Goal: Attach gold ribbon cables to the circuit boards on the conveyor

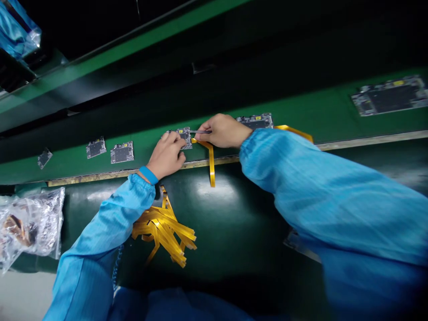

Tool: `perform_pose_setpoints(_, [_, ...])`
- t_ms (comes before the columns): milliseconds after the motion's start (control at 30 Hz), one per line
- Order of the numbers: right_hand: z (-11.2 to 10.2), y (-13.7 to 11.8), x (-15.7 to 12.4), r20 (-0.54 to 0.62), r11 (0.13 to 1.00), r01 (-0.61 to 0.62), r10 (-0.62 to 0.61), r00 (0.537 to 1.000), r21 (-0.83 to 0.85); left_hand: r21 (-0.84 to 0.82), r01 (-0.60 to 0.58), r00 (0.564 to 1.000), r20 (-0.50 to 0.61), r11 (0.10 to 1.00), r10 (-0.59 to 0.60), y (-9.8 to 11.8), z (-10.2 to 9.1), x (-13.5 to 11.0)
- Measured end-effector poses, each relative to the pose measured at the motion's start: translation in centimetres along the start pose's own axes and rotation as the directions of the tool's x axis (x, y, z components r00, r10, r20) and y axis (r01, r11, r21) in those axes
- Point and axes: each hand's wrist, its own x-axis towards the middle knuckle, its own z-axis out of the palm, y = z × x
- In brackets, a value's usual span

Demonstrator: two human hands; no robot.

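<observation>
Circuit board [186,137] in the head view lies on the green ledge [321,111], near its front edge and between the two hands. The left hand [169,154] covers the board's left part, its fingers bent downward; their tips are partly hidden, so I cannot tell whether they pinch the board or only press on it. Either would keep so light a piece from sliding — that seems the reason for the hold. The right hand [222,131] pinches a thin grey tool [201,132] between thumb and fingers, pointing at the board's right edge, likely because bare fingers are too broad for such small parts. A yellow ribbon [211,162] runs from beside that edge, bends, and crosses the ledge's front; whether it joins the board is unclear.

On the lower surface [240,205], a pile of yellow ribbons [163,227] lies beside the left sleeve [100,227] — probably for easy reach. More boards [122,152] lie along the ledge on both sides.
</observation>
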Motion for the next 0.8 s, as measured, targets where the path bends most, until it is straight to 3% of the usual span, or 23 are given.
perform_pose_setpoints(367, [-0.4,0.8,0.0,-0.011,0.998,0.001,-0.002,1.000,-0.058,0.126,-0.031,0.998,0.063,0.992,0.023,3.0,1.5,-0.5])
perform_pose_setpoints(800, [-0.2,1.9,-1.2,-0.099,0.992,0.040,-0.052,0.994,-0.120,0.225,-0.016,0.998,0.055,0.974,0.003,4.6,2.4,0.6])
